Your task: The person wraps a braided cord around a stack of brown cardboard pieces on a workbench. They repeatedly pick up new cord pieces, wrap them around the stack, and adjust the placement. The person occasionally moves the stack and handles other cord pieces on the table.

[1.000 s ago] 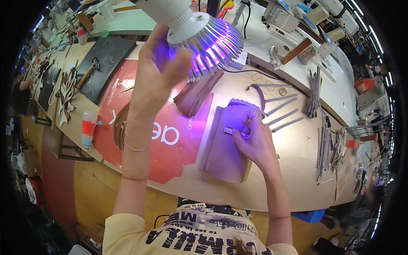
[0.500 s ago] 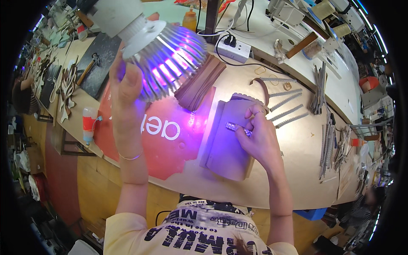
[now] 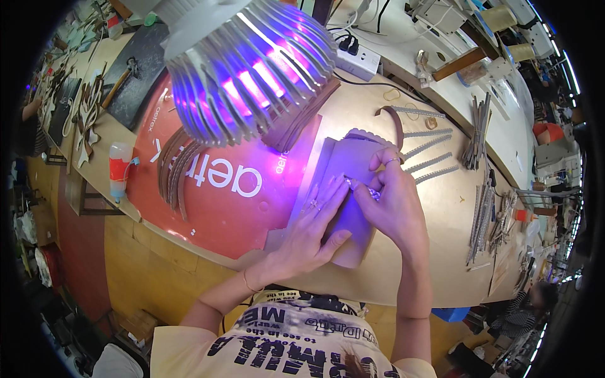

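Observation:
My left hand (image 3: 310, 228) lies with its fingers stretched out on a broad block with a smooth, curved top (image 3: 350, 244), which looks purple under the light. My right hand (image 3: 398, 208) pinches a short, shiny braided strip (image 3: 374, 194) against the top of that block, close to my left fingertips. Part of the strip is hidden by my right fingers. Over the left of the table hangs a large finned lamp (image 3: 252, 79), glowing violet. A curved brown strip (image 3: 396, 125) stands by the far end of the block.
Several grey braided strips (image 3: 430, 148) lie right of the block. Brown leather-like strips (image 3: 169, 170) rest on a red sheet (image 3: 220, 217). A bottle (image 3: 119, 170) stands at the left edge, a white power strip (image 3: 358, 62) at the back. Bundled strips (image 3: 477, 135) lie far right.
My left hand has left the lamp and come down onto the block. The lamp appears larger and lower. My right hand still pinches the braided strip, its fingers now further over it.

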The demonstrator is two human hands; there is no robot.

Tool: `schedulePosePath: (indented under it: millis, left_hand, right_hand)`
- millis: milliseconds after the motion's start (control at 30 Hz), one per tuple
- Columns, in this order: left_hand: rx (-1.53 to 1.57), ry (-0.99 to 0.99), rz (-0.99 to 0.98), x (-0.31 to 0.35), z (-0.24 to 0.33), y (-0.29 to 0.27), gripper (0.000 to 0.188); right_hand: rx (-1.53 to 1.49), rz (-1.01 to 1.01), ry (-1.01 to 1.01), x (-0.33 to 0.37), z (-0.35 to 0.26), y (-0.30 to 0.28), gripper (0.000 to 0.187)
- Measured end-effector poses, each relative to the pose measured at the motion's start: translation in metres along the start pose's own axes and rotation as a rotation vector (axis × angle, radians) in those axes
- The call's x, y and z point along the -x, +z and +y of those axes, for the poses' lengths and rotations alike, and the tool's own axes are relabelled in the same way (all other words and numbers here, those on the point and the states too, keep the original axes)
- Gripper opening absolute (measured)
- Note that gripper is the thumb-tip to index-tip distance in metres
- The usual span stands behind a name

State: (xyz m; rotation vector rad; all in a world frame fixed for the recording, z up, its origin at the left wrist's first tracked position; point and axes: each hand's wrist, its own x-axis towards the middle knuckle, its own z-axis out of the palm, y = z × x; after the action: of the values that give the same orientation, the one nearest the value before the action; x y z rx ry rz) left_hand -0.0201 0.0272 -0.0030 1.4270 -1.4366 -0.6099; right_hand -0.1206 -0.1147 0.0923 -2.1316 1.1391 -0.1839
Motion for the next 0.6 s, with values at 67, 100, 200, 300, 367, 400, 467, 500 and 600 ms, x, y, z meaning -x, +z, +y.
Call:
schedulePosePath:
  millis: [67,100,200,300,367,400,467,500,600]
  left_hand:
    - [-0.014,-0.011,-0.017,-0.007,-0.001,-0.002,0.073]
    - [-0.003,-0.01,-0.034,-0.009,0.0,-0.003,0.074]
    - [0.007,-0.028,-0.077,-0.011,0.003,-0.006,0.077]
    - [-0.03,-0.041,-0.103,-0.012,0.004,-0.006,0.077]
    - [-0.106,-0.025,-0.103,-0.013,0.004,-0.008,0.076]
    - [-0.092,-0.031,-0.112,-0.014,0.004,-0.008,0.075]
    - [-0.062,-0.042,-0.111,-0.015,0.005,-0.008,0.075]
    - [-0.091,-0.041,-0.119,-0.015,0.005,-0.009,0.075]
    - [-0.149,-0.032,-0.138,-0.017,0.006,-0.01,0.076]
  right_hand:
    - [-0.047,-0.007,-0.028,0.001,0.002,-0.001,0.032]
    - [-0.087,-0.015,-0.042,0.002,0.003,-0.002,0.032]
    - [-0.094,-0.02,-0.155,0.007,0.006,-0.008,0.031]
    - [0.066,0.025,-0.103,0.017,0.009,-0.021,0.028]
    - [0.146,0.031,-0.021,0.025,0.011,-0.031,0.026]
    - [0.155,0.016,0.009,0.028,0.013,-0.034,0.025]
    - [0.108,0.012,0.049,0.031,0.017,-0.035,0.024]
    - [0.053,0.022,0.059,0.03,0.02,-0.032,0.025]
    - [-0.081,0.024,0.076,0.031,0.03,-0.027,0.024]
